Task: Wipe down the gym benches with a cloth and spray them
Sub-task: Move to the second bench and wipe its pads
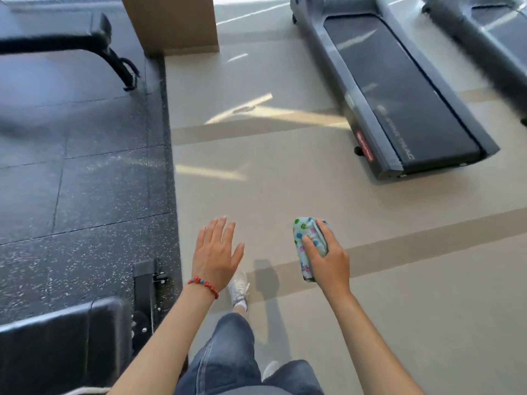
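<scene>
My right hand [328, 260] is shut on a folded light-blue cloth [306, 238] printed with coloured shapes, held over the beige floor. My left hand [215, 253], with a red bead bracelet at the wrist, is open with fingers spread and holds nothing. One black padded bench [62, 340] sits at the bottom left, beside my left forearm. A second black bench [57, 34] stands at the top left on the dark rubber mat. No spray bottle is in view.
A dark speckled rubber mat [85, 181] covers the left side. A treadmill [393, 89] lies ahead on the right, another [490, 32] at the far right. A wooden column [171, 21] stands at top centre. My jeans and a white shoe [238, 289] show below.
</scene>
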### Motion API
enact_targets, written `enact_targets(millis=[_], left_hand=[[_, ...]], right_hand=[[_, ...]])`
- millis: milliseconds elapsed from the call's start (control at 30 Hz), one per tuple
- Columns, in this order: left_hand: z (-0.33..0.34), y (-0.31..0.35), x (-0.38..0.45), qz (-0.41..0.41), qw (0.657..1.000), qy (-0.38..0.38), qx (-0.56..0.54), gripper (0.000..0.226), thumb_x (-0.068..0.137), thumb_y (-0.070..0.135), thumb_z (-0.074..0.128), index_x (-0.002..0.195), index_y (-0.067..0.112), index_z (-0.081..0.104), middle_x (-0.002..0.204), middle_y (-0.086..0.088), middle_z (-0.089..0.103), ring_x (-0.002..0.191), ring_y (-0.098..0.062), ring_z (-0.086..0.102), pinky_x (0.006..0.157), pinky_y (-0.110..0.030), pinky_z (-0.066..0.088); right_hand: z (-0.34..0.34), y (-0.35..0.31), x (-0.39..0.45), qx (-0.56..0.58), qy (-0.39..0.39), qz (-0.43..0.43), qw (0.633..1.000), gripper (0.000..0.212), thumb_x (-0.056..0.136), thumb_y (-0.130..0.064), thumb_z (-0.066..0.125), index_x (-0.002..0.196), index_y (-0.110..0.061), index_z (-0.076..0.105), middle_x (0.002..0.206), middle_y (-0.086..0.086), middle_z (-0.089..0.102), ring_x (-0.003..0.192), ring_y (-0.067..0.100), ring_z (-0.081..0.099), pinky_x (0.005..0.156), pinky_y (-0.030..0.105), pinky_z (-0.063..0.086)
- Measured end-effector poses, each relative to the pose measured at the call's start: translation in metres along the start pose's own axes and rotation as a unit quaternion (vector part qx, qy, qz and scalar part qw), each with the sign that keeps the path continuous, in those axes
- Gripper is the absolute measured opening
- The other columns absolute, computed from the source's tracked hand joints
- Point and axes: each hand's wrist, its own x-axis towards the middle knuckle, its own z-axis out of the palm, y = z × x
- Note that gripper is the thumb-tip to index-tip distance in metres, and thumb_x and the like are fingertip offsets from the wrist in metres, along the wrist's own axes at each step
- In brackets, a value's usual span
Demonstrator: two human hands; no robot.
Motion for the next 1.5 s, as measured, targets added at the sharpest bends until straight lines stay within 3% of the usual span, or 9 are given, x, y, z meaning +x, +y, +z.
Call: enact_targets(millis=[167,400,533,667,900,1033,1133,1233,1500], left_hand=[[-0.019,-0.065,0.081,-0.042,0.999,0.009,0.007,0.044,0.082,0.020,0.068,0.117,-0.005,0.058,0.119,-0.027,0.058,0.112,-0.042,0.055,0.096,-0.055,0.041],[-0.057,-0.141,0.180,-0.093,0.994,0.045,0.022,0.046,0.079,0.016,0.072,0.117,-0.006,0.057,0.120,-0.028,0.057,0.114,-0.044,0.053,0.097,-0.058,0.038],[-0.062,-0.170,0.221,-0.138,0.989,0.049,0.012,0.045,0.083,0.019,0.068,0.119,-0.006,0.056,0.123,-0.028,0.056,0.118,-0.045,0.050,0.099,-0.058,0.036],[-0.063,-0.197,0.271,-0.172,0.984,0.039,0.009,0.051,0.089,0.034,0.043,0.117,-0.005,0.057,0.122,-0.027,0.057,0.116,-0.044,0.051,0.098,-0.058,0.038],[-0.079,-0.244,0.381,-0.220,0.974,0.054,0.014,0.043,0.086,0.022,0.062,0.120,-0.005,0.056,0.124,-0.027,0.056,0.118,-0.043,0.050,0.099,-0.057,0.037],[-0.097,-0.265,0.434,-0.244,0.969,0.037,0.002,0.058,0.094,0.040,0.029,0.118,-0.004,0.057,0.122,-0.026,0.058,0.115,-0.042,0.053,0.096,-0.057,0.040],[-0.109,-0.288,0.470,-0.264,0.964,0.037,0.001,0.074,0.095,0.049,0.011,0.119,-0.005,0.057,0.123,-0.026,0.057,0.117,-0.042,0.051,0.098,-0.056,0.038],[-0.117,-0.319,0.509,-0.276,0.960,0.043,-0.004,0.064,0.093,0.043,0.025,0.119,-0.006,0.056,0.123,-0.028,0.056,0.117,-0.043,0.051,0.099,-0.056,0.038],[-0.140,-0.423,0.628,-0.272,0.960,0.062,-0.011,0.060,0.089,0.038,0.030,0.120,-0.006,0.056,0.125,-0.027,0.055,0.119,-0.042,0.050,0.100,-0.057,0.036]], right_hand=[[0.058,-0.060,0.082,0.005,-0.024,-0.022,0.999,0.042,0.087,-0.036,0.060,0.127,-0.029,0.050,0.124,0.000,0.058,0.098,0.013,0.057,0.081,0.025,0.046],[0.121,-0.134,0.176,0.013,-0.072,-0.036,0.997,0.043,0.086,-0.033,0.061,0.128,-0.032,0.050,0.122,-0.001,0.059,0.098,0.016,0.059,0.082,0.033,0.051],[0.155,-0.165,0.229,0.011,-0.100,-0.054,0.993,0.043,0.085,-0.032,0.062,0.127,-0.034,0.050,0.123,-0.004,0.059,0.098,0.012,0.057,0.082,0.029,0.049],[0.193,-0.195,0.290,0.009,-0.129,-0.070,0.989,0.044,0.085,-0.034,0.062,0.127,-0.034,0.050,0.124,-0.002,0.059,0.101,0.016,0.058,0.086,0.039,0.051],[0.252,-0.263,0.412,0.013,-0.164,-0.106,0.981,0.044,0.085,-0.034,0.062,0.127,-0.035,0.050,0.122,-0.001,0.060,0.099,0.017,0.059,0.082,0.036,0.053],[0.280,-0.306,0.476,0.006,-0.186,-0.126,0.974,0.045,0.085,-0.035,0.062,0.128,-0.035,0.048,0.120,0.001,0.061,0.095,0.017,0.060,0.078,0.036,0.054],[0.307,-0.335,0.513,-0.011,-0.196,-0.137,0.971,0.045,0.085,-0.037,0.061,0.128,-0.036,0.048,0.115,0.002,0.063,0.085,0.014,0.058,0.067,0.025,0.050],[0.339,-0.360,0.545,-0.018,-0.209,-0.137,0.968,0.046,0.085,-0.039,0.061,0.129,-0.038,0.047,0.112,0.001,0.064,0.080,0.013,0.057,0.061,0.021,0.046],[0.442,-0.441,0.637,-0.010,-0.212,-0.149,0.966,0.044,0.083,-0.037,0.063,0.125,-0.040,0.050,0.121,-0.006,0.060,0.100,0.012,0.057,0.078,0.022,0.042]])
